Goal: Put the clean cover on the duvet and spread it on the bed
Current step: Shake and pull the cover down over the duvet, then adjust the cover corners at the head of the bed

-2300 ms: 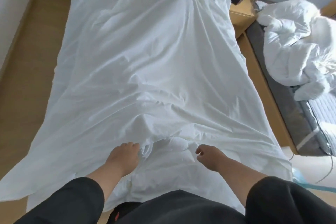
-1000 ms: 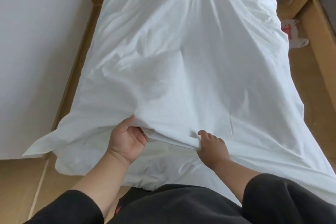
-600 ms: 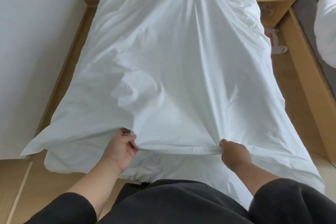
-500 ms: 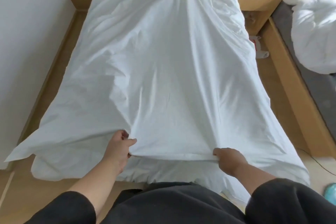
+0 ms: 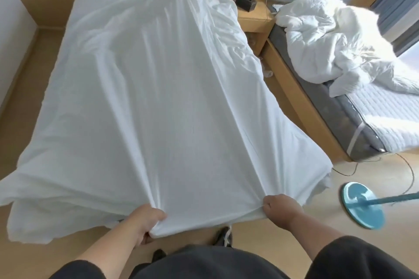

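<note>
while i look down from the head view, my left hand grips the near edge of the white cover, fingers curled over a bunched fold with the thumb tucked beneath. my right hand pinches the same edge further right, knuckles up, cloth gathered in the fist. between the two hands the hem runs taut, and long creases fan away from each grip toward the far end. the cover is raised off the bed at the near side and stretches over most of the mattress; its far end peaks in a ridge near the headboard, and its left and right near corners sag low past the mattress edge. a strip of white mattress shows bare at the far left. well apart on the right, a second bed carries a crumpled white duvet heaped at its far end. between the two beds stands a wooden nightstand with a black box on top. a blue mop head lies on the floor near right, its handle running off the right edge. dark sleeves cover both of my forearms at the bottom.
</note>
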The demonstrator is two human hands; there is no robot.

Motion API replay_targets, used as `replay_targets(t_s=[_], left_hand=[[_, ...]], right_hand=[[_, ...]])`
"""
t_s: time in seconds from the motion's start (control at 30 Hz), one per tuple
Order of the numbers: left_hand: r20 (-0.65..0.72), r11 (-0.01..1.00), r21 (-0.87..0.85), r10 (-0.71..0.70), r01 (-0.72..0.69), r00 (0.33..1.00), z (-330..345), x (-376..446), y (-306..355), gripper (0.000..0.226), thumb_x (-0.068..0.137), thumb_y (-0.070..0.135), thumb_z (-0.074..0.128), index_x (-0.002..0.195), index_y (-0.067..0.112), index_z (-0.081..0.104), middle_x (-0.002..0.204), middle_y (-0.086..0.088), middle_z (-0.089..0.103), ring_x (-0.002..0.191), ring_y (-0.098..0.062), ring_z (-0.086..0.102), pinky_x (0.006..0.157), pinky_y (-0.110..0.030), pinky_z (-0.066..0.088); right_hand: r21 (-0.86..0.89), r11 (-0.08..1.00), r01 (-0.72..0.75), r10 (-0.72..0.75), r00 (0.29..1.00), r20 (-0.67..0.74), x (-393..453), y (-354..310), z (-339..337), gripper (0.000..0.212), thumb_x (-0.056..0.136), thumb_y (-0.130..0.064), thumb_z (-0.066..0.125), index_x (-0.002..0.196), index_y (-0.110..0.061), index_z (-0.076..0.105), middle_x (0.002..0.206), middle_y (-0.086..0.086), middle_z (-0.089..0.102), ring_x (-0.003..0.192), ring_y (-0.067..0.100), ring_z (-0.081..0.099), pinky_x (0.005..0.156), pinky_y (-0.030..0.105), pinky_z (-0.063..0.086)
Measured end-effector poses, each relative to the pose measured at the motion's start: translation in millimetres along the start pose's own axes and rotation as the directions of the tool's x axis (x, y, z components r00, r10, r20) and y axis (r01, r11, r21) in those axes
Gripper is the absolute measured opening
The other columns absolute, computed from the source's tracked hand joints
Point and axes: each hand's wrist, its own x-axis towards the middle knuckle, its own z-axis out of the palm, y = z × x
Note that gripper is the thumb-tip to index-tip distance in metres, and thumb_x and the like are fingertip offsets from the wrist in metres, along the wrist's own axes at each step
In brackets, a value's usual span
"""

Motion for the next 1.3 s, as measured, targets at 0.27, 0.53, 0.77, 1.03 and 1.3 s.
replay_targets(t_s=[0.27,0.53,0.77,1.03,1.3], left_hand=[[0.028,0.578,0.784,0.334,-0.228,0.942,52.7,-39.0,3.0,0.034,0.093,0.033,0.04,0.122,0.02,0.052,0.088,0.003,0.057,0.072,-0.012,0.055,0.054,-0.024,0.042],[0.223,0.236,0.909,0.422,-0.344,0.879,223.7,-69.0,56.3,0.013,0.091,0.036,0.043,0.093,0.026,0.05,0.094,0.004,0.058,0.081,-0.015,0.058,0.061,-0.029,0.04],[0.476,-0.024,0.86,0.398,-0.51,0.784,399.7,-113.5,102.9,0.015,0.089,0.039,0.048,0.086,0.026,0.055,0.088,0.009,0.06,0.081,-0.013,0.056,0.076,-0.034,0.048],[0.509,-0.094,0.85,0.4,-0.518,0.763,493.5,-110.0,160.8,0.013,0.088,0.039,0.048,0.091,0.03,0.057,0.093,0.01,0.062,0.088,-0.011,0.059,0.075,-0.028,0.048],[0.546,-0.092,0.832,0.319,-0.548,0.775,555.3,-55.3,250.8,0.011,0.089,0.032,0.045,0.09,0.03,0.055,0.1,0.008,0.063,0.094,-0.014,0.06,0.078,-0.028,0.046]], right_hand=[[0.056,0.994,-0.097,0.083,0.976,0.202,-47.7,55.3,55.1,0.039,0.095,-0.028,0.048,0.133,-0.025,0.058,0.132,0.0,0.061,0.111,0.021,0.058,0.091,0.032,0.049],[0.46,0.872,-0.169,0.084,0.976,0.199,-90.1,191.0,92.6,0.033,0.093,-0.027,0.049,0.121,-0.024,0.066,0.101,-0.007,0.06,0.096,0.016,0.058,0.082,0.027,0.046],[0.686,0.658,-0.312,0.225,0.95,0.216,-137.6,335.8,134.8,0.015,0.093,-0.02,0.049,0.097,-0.025,0.062,0.091,-0.005,0.067,0.086,0.017,0.063,0.075,0.025,0.049],[0.769,0.531,-0.354,0.298,0.928,0.221,-132.9,425.9,125.8,0.016,0.091,-0.021,0.049,0.087,-0.03,0.062,0.092,-0.005,0.071,0.082,0.013,0.065,0.074,0.026,0.053],[0.787,0.395,-0.474,0.4,0.86,0.317,-77.0,499.5,86.2,0.019,0.088,-0.022,0.049,0.092,-0.027,0.067,0.092,-0.004,0.074,0.076,0.008,0.068,0.062,0.019,0.051]])
